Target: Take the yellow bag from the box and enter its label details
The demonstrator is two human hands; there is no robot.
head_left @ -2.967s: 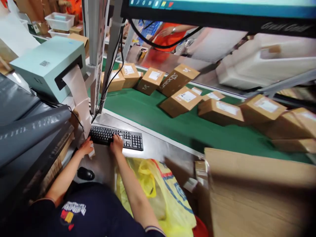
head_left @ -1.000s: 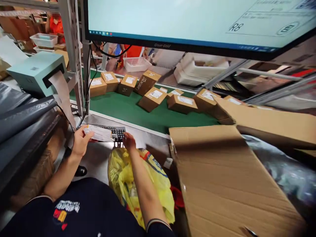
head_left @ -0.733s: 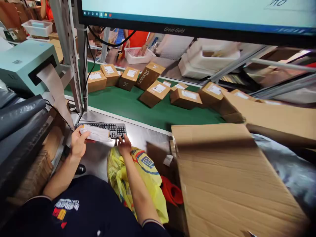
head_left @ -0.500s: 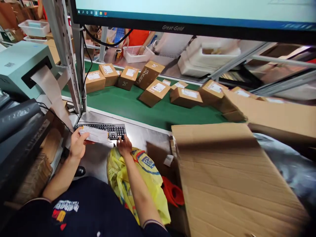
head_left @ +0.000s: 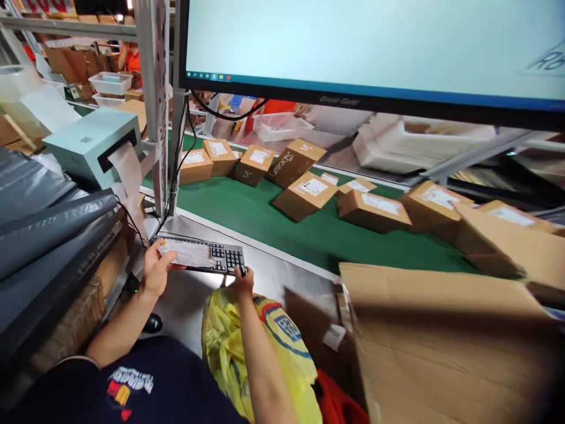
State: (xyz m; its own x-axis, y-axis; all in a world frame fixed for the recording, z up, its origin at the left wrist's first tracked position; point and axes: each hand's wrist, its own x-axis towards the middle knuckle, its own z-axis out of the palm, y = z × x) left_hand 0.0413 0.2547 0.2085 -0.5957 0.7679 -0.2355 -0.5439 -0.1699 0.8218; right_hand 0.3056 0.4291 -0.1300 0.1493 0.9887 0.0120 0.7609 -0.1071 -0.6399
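Note:
My left hand (head_left: 155, 272) is closed on a white printed label (head_left: 188, 254), held over the left half of a black keyboard (head_left: 225, 259) on the steel bench. My right hand (head_left: 242, 280) rests at the keyboard's near right corner, fingers on the keys of the number pad; its fingers are bent and hold nothing I can see. A yellow plastic bag (head_left: 260, 347) lies just below my right forearm. Above hangs a large monitor (head_left: 353, 47) with a pale screen.
A pale green label printer (head_left: 88, 144) feeds a paper strip at left. Several labelled cardboard boxes (head_left: 304, 194) lie on the green conveyor belt (head_left: 247, 206). A big flat cardboard sheet (head_left: 445, 341) fills the lower right. A person in orange works beyond the belt.
Three seconds ago both hands were on the keyboard; since then my left hand has lifted a label. My right hand stays at the number pad. The view has tilted upward.

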